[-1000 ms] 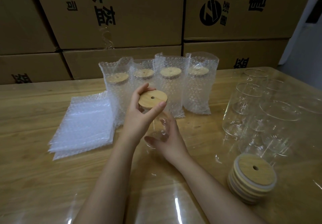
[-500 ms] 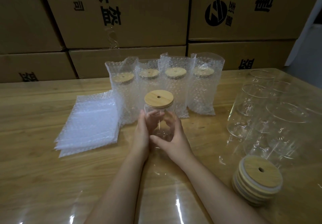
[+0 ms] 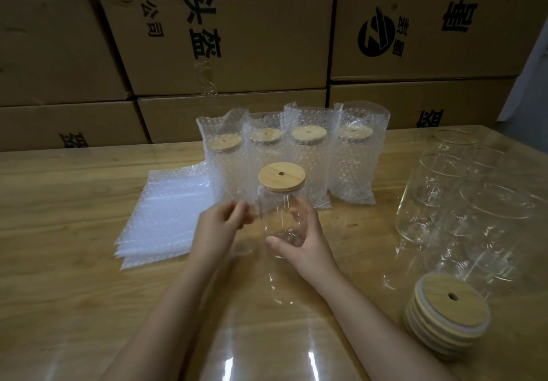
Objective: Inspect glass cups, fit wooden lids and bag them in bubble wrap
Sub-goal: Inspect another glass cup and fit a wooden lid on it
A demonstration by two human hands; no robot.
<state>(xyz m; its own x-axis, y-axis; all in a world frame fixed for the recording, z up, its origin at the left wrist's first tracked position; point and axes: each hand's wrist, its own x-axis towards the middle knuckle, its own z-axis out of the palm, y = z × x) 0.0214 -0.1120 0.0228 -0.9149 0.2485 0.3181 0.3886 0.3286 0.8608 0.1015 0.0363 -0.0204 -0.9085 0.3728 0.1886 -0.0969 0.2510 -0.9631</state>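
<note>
Wooden table [image 3: 59, 203]: bubble bag stack [image 3: 166, 217] left, four bagged cups [image 3: 305, 161] rear, bare glasses [image 3: 439, 197] right, lid stack [image 3: 446, 318] front-right.

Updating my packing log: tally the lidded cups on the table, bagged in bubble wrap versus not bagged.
Bagged lidded cups: 4
Unbagged lidded cup, held in the right hand: 1
Total: 5

Packing area in a warehouse or stockroom. Stacked printed cartons [image 3: 225, 34] fill the wall behind a wooden bench [image 3: 59, 262]; bagged cups [image 3: 299, 155], bubble bags [image 3: 166, 217], spare lids [image 3: 444, 318] on it.
</note>
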